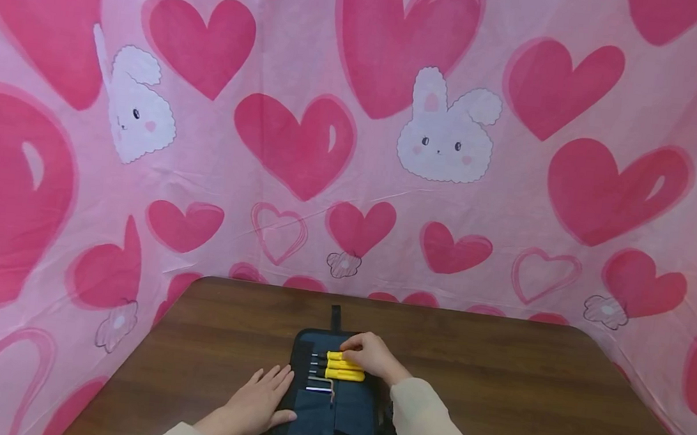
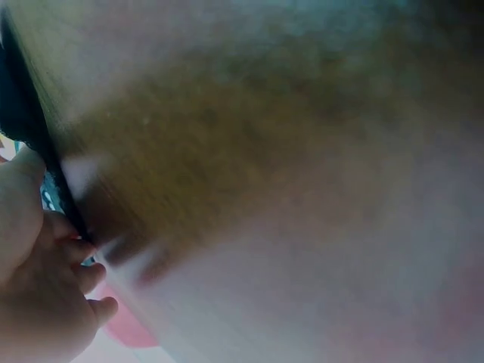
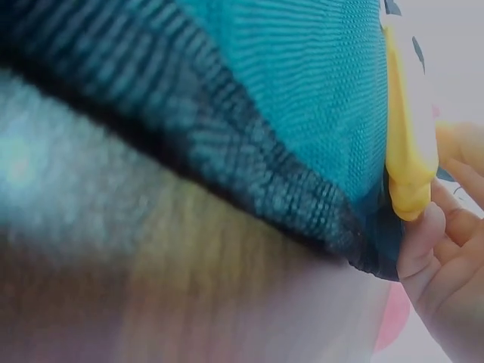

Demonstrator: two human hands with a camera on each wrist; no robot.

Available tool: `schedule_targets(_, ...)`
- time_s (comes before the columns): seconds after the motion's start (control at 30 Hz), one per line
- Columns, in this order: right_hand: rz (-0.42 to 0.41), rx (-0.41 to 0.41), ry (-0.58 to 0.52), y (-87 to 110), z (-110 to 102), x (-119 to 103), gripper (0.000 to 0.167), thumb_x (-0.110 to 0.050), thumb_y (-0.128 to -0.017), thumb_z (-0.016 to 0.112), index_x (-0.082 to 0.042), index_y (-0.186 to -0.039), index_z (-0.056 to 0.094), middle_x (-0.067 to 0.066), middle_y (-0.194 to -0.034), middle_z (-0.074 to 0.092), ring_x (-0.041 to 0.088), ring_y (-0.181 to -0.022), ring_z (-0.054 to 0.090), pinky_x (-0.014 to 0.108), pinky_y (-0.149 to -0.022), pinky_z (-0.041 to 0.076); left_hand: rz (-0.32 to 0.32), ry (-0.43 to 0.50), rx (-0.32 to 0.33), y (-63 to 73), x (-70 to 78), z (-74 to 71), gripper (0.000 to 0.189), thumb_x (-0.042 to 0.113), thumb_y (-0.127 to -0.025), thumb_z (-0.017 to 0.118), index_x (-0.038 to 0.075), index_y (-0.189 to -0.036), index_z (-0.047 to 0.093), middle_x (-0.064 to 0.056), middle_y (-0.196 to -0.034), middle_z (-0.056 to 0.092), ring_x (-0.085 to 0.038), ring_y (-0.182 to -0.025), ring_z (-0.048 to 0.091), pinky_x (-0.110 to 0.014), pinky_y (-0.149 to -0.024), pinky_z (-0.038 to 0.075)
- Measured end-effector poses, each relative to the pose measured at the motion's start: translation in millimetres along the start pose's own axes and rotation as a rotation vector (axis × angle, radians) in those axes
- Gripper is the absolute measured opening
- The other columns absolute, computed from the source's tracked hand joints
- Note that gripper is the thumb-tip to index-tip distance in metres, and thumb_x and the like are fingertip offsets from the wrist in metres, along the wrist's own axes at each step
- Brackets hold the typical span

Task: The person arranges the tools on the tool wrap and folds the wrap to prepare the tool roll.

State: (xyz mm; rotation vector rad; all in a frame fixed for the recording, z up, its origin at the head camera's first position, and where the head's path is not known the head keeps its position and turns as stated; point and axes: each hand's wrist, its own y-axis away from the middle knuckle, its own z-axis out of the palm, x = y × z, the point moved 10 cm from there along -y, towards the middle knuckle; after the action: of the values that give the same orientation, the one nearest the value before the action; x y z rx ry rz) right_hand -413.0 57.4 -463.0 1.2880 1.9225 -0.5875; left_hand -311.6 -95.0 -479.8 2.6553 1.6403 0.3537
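An open dark fabric tool case (image 1: pixel 358 407) lies on the table with several yellow-handled screwdrivers (image 1: pixel 344 375) side by side in its upper part, their shafts pointing left. My right hand (image 1: pixel 371 355) pinches the handle of the uppermost screwdriver (image 1: pixel 333 355) near its right end. In the right wrist view the thumb is against the end of a yellow handle (image 3: pixel 408 113). Flat beside the case, my left hand (image 1: pixel 257 399) rests with fingers extended at its left edge. Below the screwdrivers, L-shaped hex keys (image 1: pixel 319 389) sit in the case.
Brown wooden table (image 1: pixel 526 403) surface extends on both sides of the case. A black strap (image 1: pixel 335 318) sticks out from the case's far edge. Behind the table hangs a pink cloth (image 1: pixel 377 178) printed with hearts and rabbits.
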Motion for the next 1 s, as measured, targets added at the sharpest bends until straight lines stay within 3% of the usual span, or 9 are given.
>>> schedule_targets(0.47,-0.072,0.024,0.033,11.3,-17.8,-4.0,0.019,-0.012,-0.088,0.063,-0.005,-0.105,0.068,0.003,-0.097,0.060,0.019,-0.082,0.053,0.033,-0.077,0.050,0.011,0.027,0.028,1.1,-0.8,-1.0,0.076,0.056,-0.085,0.051,-0.001,-0.135,0.043,-0.018,-0.139,0.040,-0.035,-0.127,0.034,-0.054,-0.101,0.025)
schedule_targets(0.67,-0.139,0.034,0.057,22.5,-27.5,-3.7,0.022,-0.014,-0.088,0.064,-0.003,-0.107,0.067,0.001,-0.095,0.061,0.017,-0.081,0.054,0.031,-0.075,0.050,0.023,0.018,0.039,2.0,0.6,-3.1,0.075,0.055,-0.086,0.051,-0.001,-0.135,0.044,-0.018,-0.138,0.040,-0.035,-0.127,0.034,-0.054,-0.100,0.025)
schedule_targets(1.0,-0.208,-0.001,0.056,49.4,-30.7,-3.3,0.029,-0.016,-0.087,0.066,-0.003,-0.112,0.064,0.004,-0.101,0.062,0.018,-0.088,0.054,0.040,-0.083,0.047,0.034,0.028,0.033,2.4,0.4,-2.7,0.075,0.056,-0.086,0.050,0.000,-0.134,0.044,-0.018,-0.138,0.041,-0.036,-0.127,0.035,-0.053,-0.100,0.026)
